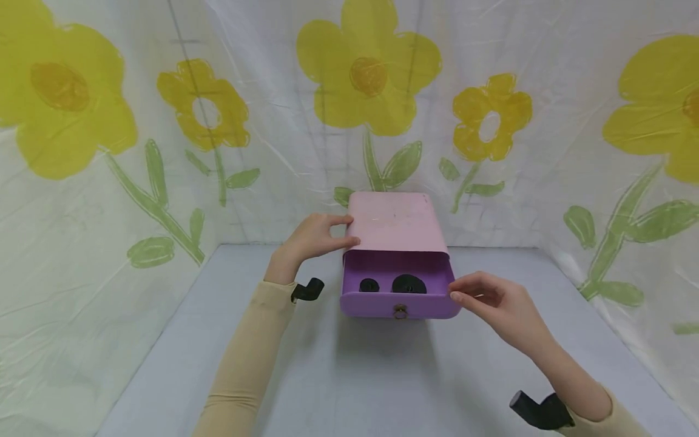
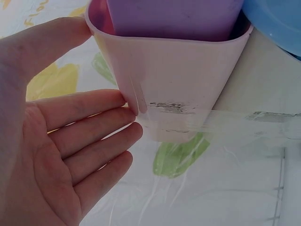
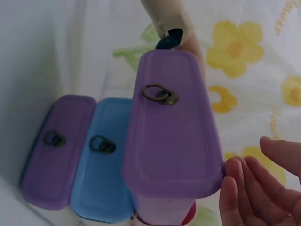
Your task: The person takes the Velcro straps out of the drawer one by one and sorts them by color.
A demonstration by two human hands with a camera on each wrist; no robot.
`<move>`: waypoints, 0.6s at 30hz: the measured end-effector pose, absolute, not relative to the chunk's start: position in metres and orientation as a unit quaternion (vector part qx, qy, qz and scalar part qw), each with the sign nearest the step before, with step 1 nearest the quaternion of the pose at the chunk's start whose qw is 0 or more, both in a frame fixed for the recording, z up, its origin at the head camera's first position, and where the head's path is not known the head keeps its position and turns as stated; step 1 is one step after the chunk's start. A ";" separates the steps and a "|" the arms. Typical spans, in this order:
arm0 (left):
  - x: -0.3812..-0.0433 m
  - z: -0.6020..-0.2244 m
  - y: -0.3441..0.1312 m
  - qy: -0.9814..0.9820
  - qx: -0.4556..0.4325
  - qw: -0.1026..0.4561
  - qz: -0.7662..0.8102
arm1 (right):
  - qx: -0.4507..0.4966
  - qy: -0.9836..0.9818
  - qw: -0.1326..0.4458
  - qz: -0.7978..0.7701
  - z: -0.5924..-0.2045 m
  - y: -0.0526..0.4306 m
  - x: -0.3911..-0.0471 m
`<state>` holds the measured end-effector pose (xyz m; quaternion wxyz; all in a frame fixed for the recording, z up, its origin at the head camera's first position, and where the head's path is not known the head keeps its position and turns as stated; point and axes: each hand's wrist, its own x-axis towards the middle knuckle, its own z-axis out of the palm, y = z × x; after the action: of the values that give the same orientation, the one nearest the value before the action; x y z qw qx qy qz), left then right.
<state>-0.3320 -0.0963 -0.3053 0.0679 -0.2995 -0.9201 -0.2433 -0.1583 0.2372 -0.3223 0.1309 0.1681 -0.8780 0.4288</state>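
A pale pink case (image 1: 393, 221) has its purple drawer (image 1: 442, 305) pulled out toward me. Inside lie a small round black thing (image 1: 369, 284) and a larger one (image 1: 409, 283), of unclear kind. My left hand (image 1: 314, 237) touches the case's left edge. In the left wrist view, that hand's fingers (image 2: 89, 108) lie straight against the case's side, with the thumb near its rim. At the drawer's right front corner is my right hand (image 1: 499, 303). The right wrist view shows its fingers (image 3: 230, 193) at the corner, the thumb apart from them.
Beneath the purple drawer, a blue drawer front (image 3: 101, 165) and another purple one (image 3: 56, 165) carry ring pulls. The white table (image 1: 382, 394) meets a flower-printed plastic sheet (image 1: 284, 158) behind. Black wrist mounts (image 1: 308, 290) sit on both sleeves.
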 end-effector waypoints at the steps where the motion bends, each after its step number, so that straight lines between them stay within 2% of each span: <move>1: -0.332 -0.305 -0.096 -0.920 -0.299 0.067 -0.244 | 0.169 -0.878 0.131 0.428 -0.321 0.238 -0.161; 7: -0.332 -0.305 -0.097 -0.920 -0.298 0.066 -0.244 | 0.178 -0.880 0.114 0.426 -0.315 0.241 -0.177; 18: -0.331 -0.303 -0.096 -0.920 -0.298 0.063 -0.248 | 0.199 -0.880 0.045 0.429 -0.312 0.239 -0.213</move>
<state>-0.3311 -0.0964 -0.3032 0.0629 -0.2976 -0.9198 -0.2478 -0.2130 0.2392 -0.3120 0.0451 0.1989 -0.8800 0.4289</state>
